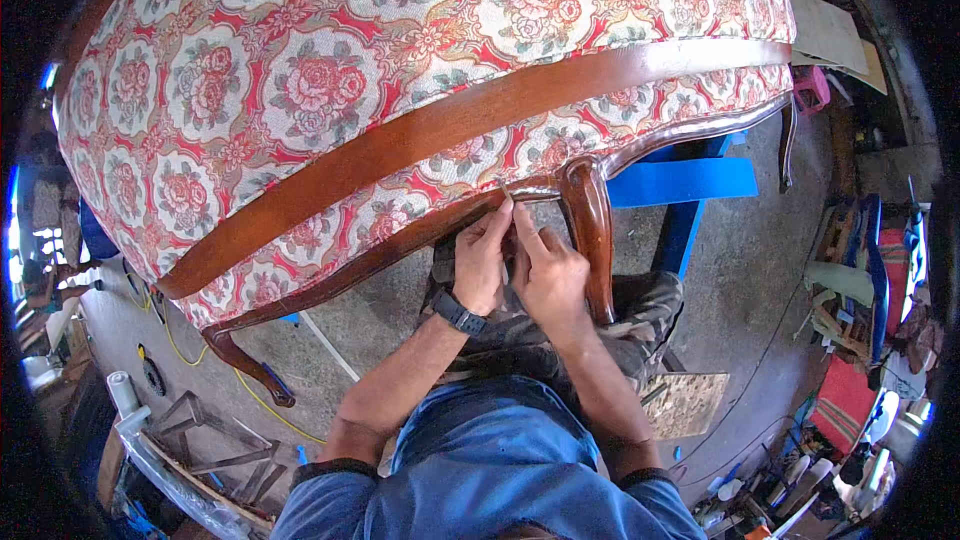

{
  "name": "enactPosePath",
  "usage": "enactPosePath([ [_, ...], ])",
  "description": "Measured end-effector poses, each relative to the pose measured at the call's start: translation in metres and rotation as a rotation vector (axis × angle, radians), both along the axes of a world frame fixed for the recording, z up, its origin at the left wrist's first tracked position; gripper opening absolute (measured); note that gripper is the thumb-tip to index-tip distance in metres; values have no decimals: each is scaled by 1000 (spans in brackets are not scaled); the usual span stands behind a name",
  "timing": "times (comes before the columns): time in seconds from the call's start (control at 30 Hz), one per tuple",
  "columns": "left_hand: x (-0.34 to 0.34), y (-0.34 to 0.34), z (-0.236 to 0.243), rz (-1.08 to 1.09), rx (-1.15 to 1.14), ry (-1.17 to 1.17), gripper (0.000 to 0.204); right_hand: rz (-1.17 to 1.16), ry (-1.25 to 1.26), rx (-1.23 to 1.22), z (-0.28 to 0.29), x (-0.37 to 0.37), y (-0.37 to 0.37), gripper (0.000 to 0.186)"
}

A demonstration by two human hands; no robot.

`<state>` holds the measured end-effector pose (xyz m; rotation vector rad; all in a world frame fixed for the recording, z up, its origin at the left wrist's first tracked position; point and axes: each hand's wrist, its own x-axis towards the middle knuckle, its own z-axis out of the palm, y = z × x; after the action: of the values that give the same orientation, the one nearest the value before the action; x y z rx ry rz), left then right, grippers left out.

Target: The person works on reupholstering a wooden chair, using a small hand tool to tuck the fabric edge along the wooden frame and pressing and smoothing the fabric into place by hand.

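Note:
A sofa [320, 90] in red and cream floral fabric fills the upper part of the head view. A broad brown wooden band [420, 145] crosses its cover, and a carved wooden rail [370, 258] runs along the lower edge. My left hand [482, 258], with a dark watch [460, 315] at the wrist, pinches at the seam where fabric meets rail. Something tiny shows at its fingertips, too small to name. Close beside it, my right hand [552, 275] has its index finger extended toward the same spot, the other fingers curled. A curved wooden leg [588, 225] stands just right of it.
Blue supports [690, 180] stand beneath the sofa. A wooden board [685, 405] lies on the floor at right, near cluttered tools and a red cushion [845, 402]. At lower left are a yellow cord [270, 405], a wooden frame [225, 440] and a plastic-wrapped roll [170, 460].

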<state>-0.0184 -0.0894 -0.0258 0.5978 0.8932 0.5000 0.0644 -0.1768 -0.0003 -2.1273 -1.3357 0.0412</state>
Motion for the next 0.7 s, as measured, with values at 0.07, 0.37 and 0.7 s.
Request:
enactPosePath([
  [0.07,4,-4,-2,1,4,30,26,-5,66,140,-45,4,-1,47],
  [0.37,-9,-11,-7,17,209,59,33,50,219,257,-55,15,14,49],
  [0.7,-1,-10,6,-53,258,48,30,-67,144,-35,4,2,-6,47],
])
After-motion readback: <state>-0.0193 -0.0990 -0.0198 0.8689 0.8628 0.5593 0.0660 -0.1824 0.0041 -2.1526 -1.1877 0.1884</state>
